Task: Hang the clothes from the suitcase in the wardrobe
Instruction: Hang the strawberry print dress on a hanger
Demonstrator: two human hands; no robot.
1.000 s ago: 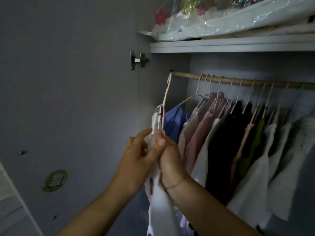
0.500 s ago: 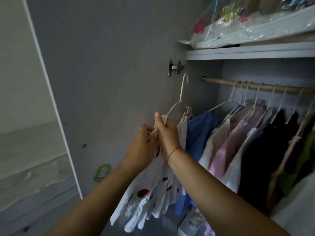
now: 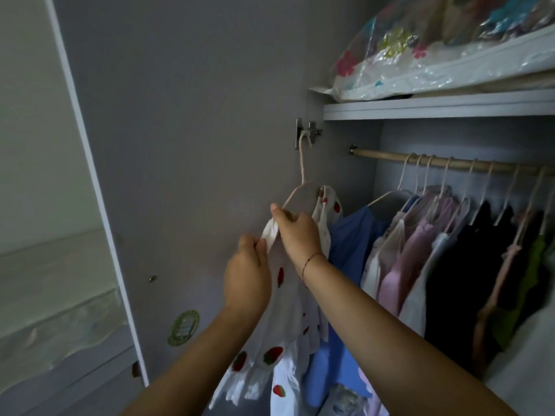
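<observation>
A white dress with red strawberries (image 3: 285, 349) hangs on a pale pink hanger (image 3: 301, 172) in front of the open wardrobe door, left of the rail. My left hand (image 3: 247, 280) pinches the dress's shoulder strap near the hanger's left arm. My right hand (image 3: 297, 232) grips the same strap and hanger arm just above it. The hanger's hook is up by the door hinge (image 3: 306, 135), off the wooden rail (image 3: 450, 162). The suitcase is out of view.
Several garments on hangers fill the rail: a blue one (image 3: 351, 244), pink ones (image 3: 420, 250), black ones (image 3: 468, 265) and a green one (image 3: 528, 295). A plastic-wrapped flowered bundle (image 3: 435, 61) lies on the shelf (image 3: 435, 108) above. The grey door (image 3: 195, 145) stands at left.
The hanger with the strawberry dress has come off the rail's left end and moved left toward the door. Both hands stayed on the strap and hanger arm.
</observation>
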